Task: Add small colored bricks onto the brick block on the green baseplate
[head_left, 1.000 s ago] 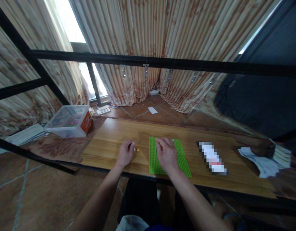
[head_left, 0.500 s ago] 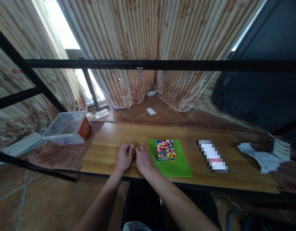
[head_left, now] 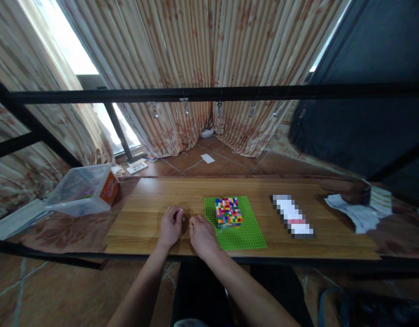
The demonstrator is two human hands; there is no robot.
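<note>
A block of small multicoloured bricks (head_left: 228, 211) stands on a green studded baseplate (head_left: 243, 234) on the wooden table (head_left: 151, 200). My left hand (head_left: 170, 226) rests on the table left of the plate with its fingers curled under. My right hand (head_left: 202, 232) lies just beside it, at the plate's left edge, fingers bent down onto the table. The two hands nearly touch. The small loose pieces that lay between them are hidden by the fingers, so I cannot make out what either hand holds.
A clear plastic bin (head_left: 80, 189) with an orange label sits at the far left. A blurred white strip (head_left: 293, 216) lies right of the plate, crumpled white paper (head_left: 356, 213) beyond it. A black metal bar (head_left: 209, 94) crosses above the table. Curtains hang behind.
My right hand left the baseplate and moved left beside my left hand, uncovering the multicoloured block. The loose yellow pieces on the table are now covered by the fingers.
</note>
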